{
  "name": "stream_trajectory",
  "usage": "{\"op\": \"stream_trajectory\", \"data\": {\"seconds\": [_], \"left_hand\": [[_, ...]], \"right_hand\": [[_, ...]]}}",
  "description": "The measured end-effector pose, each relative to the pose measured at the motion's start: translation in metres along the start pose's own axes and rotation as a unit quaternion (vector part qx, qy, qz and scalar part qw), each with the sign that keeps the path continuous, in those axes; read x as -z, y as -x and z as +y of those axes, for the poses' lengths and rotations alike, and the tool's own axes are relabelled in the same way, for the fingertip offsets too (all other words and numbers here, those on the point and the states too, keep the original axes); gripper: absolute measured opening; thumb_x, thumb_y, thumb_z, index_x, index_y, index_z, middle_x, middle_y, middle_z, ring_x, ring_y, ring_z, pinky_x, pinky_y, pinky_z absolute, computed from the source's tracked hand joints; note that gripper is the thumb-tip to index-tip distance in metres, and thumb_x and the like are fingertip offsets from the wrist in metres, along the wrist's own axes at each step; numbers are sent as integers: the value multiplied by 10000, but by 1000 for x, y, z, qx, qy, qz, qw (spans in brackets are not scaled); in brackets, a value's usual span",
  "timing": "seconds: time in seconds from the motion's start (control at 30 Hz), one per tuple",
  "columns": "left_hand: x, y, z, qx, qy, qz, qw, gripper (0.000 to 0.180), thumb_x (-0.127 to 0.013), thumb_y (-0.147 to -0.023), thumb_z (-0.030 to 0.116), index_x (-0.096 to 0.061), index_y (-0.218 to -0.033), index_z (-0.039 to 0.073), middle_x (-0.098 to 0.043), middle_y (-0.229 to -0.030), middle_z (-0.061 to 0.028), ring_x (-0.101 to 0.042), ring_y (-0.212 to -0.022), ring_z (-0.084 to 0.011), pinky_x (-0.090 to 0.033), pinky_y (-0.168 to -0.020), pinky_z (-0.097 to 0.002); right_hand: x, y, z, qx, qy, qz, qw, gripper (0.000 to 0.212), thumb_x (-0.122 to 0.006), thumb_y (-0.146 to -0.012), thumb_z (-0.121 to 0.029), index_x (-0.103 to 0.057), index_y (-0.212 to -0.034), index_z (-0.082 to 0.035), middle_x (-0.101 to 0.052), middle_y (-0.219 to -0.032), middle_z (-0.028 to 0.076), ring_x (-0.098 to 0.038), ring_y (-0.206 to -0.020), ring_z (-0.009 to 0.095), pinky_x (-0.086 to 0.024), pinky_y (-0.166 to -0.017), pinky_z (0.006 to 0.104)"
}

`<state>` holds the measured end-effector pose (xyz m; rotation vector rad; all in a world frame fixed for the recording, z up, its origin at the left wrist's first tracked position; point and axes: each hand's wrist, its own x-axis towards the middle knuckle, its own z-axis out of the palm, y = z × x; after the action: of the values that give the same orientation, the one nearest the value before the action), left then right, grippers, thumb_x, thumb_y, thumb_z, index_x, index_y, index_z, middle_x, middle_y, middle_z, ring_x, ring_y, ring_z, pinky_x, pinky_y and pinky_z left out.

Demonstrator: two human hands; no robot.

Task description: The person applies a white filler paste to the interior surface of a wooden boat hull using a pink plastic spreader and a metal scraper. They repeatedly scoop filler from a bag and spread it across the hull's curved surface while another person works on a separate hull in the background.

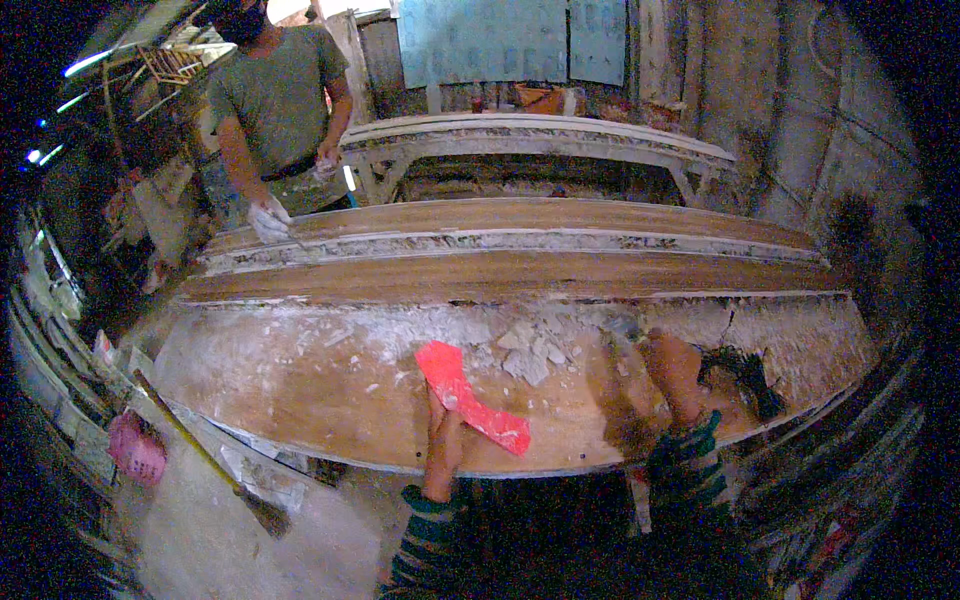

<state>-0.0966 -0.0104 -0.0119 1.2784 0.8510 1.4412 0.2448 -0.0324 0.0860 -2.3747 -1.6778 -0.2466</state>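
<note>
My left hand is closed on the near part of a bright red-pink flat piece, wide at its upper end and bent toward the right; whether it is paper, cloth or plastic I cannot tell. Under it lies a wooden panel dusted with white powder. My right hand is curled low over the panel's right side. A small greyish thing shows by its fingertips, too blurred to name. Between my hands, pale flakes lie heaped. Just right of my right hand is a dark stringy bundle.
Across the panel, long boards run side to side with whitish strips. A person stands at the far left, one whitened hand on the boards. A long bench stands behind. A broom and a pink bag are at lower left.
</note>
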Motion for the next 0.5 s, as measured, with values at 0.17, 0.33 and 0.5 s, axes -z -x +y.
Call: {"op": "stream_trajectory", "data": {"seconds": [0.17,0.33,0.5], "left_hand": [[-4,0,10,10,-8,-7,1000,608,-458,-874,126,-248,-1433,12,-432,-1333,-100,-431,-1187,-215,-333,-1022,-330],[-4,1,11,7,13,6,1000,652,-456,-839,96,-227,-1444,12,-412,-1355,-96,-418,-1201,-214,-327,-1025,-323],[1,2,1,-5,32,11,999,678,-471,-817,94,-230,-1445,12,-388,-1386,-101,-392,-1237,-218,-317,-1036,-326]], "right_hand": [[-19,0,7,9,-56,-5,998,352,-560,-856,-341,-586,-1099,-88,-668,-860,180,-649,-794,361,-509,-654,487],[-9,20,-44,109,-250,-84,958,339,-560,-862,-321,-595,-1091,-75,-665,-883,190,-637,-813,385,-506,-685,473],[35,38,-40,45,-91,-85,991,317,-560,-866,-321,-619,-1053,-72,-662,-900,193,-636,-827,383,-509,-704,464]]}}
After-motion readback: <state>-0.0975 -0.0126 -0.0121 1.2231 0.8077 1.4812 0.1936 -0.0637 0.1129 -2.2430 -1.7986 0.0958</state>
